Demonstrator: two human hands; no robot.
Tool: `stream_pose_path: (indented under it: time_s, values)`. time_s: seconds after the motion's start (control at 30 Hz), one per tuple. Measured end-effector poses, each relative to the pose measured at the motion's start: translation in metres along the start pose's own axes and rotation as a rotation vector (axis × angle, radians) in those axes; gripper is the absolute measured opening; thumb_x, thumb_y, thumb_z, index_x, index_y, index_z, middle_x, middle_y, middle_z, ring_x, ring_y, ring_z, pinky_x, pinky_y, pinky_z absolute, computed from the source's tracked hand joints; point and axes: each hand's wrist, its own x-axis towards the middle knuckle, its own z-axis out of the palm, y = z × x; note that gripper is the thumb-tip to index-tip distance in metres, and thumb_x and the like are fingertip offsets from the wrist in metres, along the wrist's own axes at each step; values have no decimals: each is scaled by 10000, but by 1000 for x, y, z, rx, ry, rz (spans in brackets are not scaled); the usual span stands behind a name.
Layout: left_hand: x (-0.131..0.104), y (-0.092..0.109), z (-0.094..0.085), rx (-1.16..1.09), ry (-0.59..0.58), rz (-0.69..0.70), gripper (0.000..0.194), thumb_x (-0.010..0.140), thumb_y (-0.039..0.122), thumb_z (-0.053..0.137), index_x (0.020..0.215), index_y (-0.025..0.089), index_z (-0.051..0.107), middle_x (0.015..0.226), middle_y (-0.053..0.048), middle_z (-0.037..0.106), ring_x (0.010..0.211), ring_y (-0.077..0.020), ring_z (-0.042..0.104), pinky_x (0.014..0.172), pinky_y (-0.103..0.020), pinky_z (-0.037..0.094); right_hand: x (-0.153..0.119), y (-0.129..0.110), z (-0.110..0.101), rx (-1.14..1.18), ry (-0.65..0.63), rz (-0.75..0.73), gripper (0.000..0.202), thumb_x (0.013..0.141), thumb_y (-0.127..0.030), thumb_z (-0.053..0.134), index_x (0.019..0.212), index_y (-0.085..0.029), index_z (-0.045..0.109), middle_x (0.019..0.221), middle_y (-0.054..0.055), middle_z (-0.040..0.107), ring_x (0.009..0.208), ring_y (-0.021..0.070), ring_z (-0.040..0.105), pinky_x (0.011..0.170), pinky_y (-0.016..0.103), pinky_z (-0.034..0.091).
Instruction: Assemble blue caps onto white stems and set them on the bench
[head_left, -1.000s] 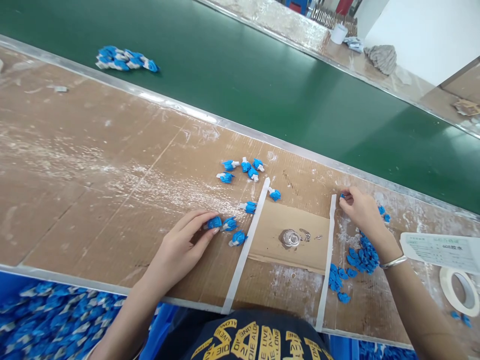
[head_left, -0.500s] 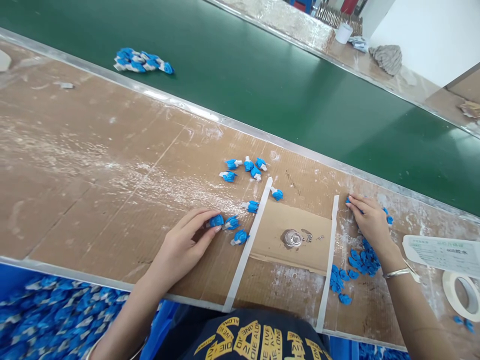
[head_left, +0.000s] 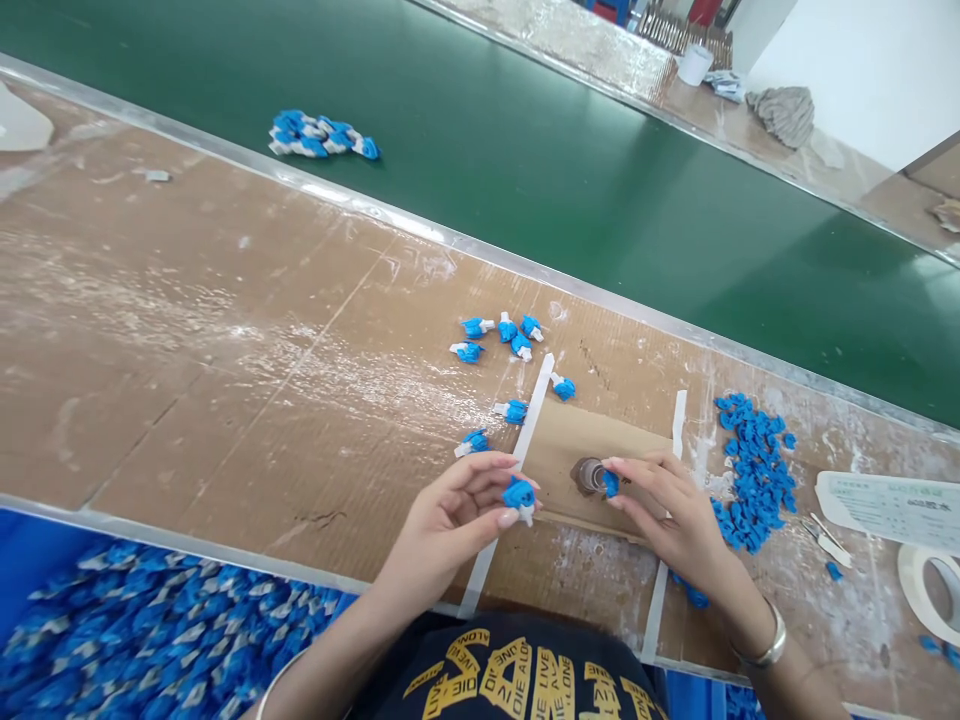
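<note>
Blue-and-white plastic part (head_left: 519, 496) sits pinched between the thumb and fingertips of my left hand (head_left: 457, 520), lifted just above the cardboard bench top (head_left: 225, 400), over the near end of the left strip of white tape (head_left: 510, 470). My left fingers are closed on this part.

My right hand (head_left: 667, 510) grips a small blue cap (head_left: 610, 484) between thumb and forefinger. This cap is just beside the small glass dish (head_left: 589, 474), which rests on the taped-down cardboard patch (head_left: 562, 450). Both hands are near each other, with the part and the cap a short way apart and not touching. A metal bangle (head_left: 761, 648) is on my right wrist.

Loose assembled parts (head_left: 499, 335) lie on the bench beyond my left hand, with two more near the left tape strip. A heap of blue caps (head_left: 754, 455) lies to the right of the second tape strip (head_left: 671, 500). A bin of blue-and-white parts (head_left: 150, 630) stands below the bench edge at my left.

A bundle of the same parts (head_left: 319, 135) lies on the green conveyor belt (head_left: 562, 170), well apart from my hands. A printed paper slip (head_left: 892, 505) and a roll of tape (head_left: 934, 590) lie at the far right.
</note>
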Motion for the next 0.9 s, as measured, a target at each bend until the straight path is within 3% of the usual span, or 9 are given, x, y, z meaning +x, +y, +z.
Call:
stream_pose_path:
  time_s: [0.2, 0.43, 0.6, 0.77, 0.9]
  values:
    - [-2, -11, 20, -30, -38, -68, 353, 773, 282, 826, 1064, 192, 647, 1000, -63, 754, 979, -185, 680, 853, -267, 550, 0, 2, 13, 55, 25, 56, 364, 1020, -216, 583, 1368, -323, 593, 1088, 39, 718, 865, 234, 607, 767, 357, 561]
    - [-3, -10, 35, -122, -95, -106, 381, 768, 242, 831, 1087, 207, 625, 930, -9, 738, 880, -138, 676, 788, -229, 529, -12, -36, 35, 782, 292, 398, 294, 949, -319, 755, 1231, -352, 681, 1121, 8, 729, 1033, 163, 687, 914, 232, 568]
    - [-4, -10, 38, -205, -134, -85, 360, 767, 221, 850, 1064, 207, 647, 903, 11, 738, 839, -103, 671, 754, -188, 504, -16, -48, 54, 991, 356, 468, 270, 919, -305, 791, 1177, -329, 717, 1129, 24, 729, 1042, 194, 700, 920, 262, 588]
    - [-6, -12, 38, -253, -141, -85, 354, 760, 244, 873, 1040, 197, 661, 901, 11, 739, 825, -92, 667, 742, -176, 495, -16, -49, 59, 881, 364, 423, 226, 945, -330, 757, 1167, -348, 721, 1128, 24, 727, 1029, 207, 703, 881, 294, 613]
    - [-7, -14, 39, -297, -124, -90, 416, 731, 259, 897, 1037, 197, 621, 853, 9, 740, 765, -100, 669, 713, -194, 501, -12, -52, 55, 438, 318, 185, 242, 1002, -232, 662, 1214, -340, 708, 1179, 34, 707, 1067, 214, 683, 902, 342, 607]
